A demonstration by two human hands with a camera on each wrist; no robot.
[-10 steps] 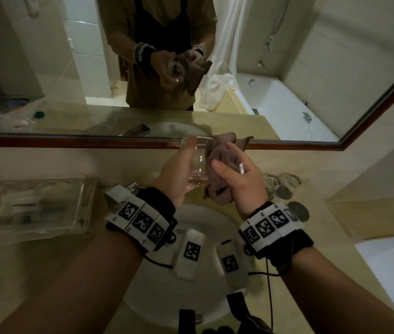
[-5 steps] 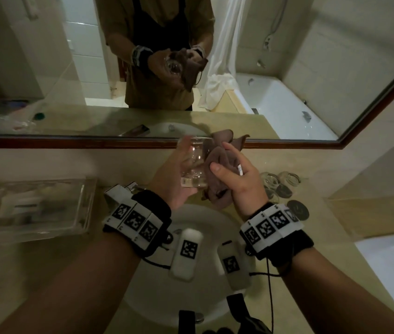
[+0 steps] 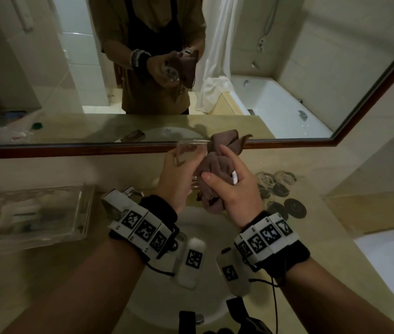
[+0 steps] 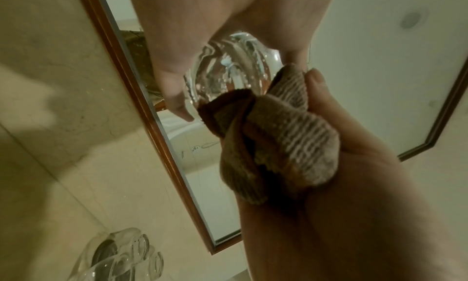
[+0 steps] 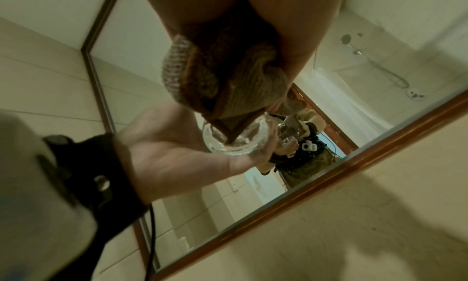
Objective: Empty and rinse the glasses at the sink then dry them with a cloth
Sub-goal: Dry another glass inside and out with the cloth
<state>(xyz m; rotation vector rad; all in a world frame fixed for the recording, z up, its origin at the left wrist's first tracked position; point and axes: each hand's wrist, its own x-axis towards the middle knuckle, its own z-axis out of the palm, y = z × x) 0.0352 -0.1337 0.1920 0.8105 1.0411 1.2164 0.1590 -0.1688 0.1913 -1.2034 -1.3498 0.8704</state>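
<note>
Left hand (image 3: pixel 175 179) wraps its fingers round the glass (image 3: pixel 191 154), held over the sink (image 3: pixel 205 297). Right hand (image 3: pixel 235 189) clutches the bunched brown cloth (image 3: pixel 217 169), pressed to the glass's right flank. Glass sits between both hands, nearer the left palm; long axis roughly upright, mouth up and away. Judged: drying under way. More glasses (image 3: pixel 275 182) stand right of the right hand.

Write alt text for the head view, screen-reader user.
Over a white sink, the left hand holds a clear glass while the right hand grips a bunched brown cloth against its side. More glasses lie on the beige counter to the right, and a wall mirror reflects the person.
</note>
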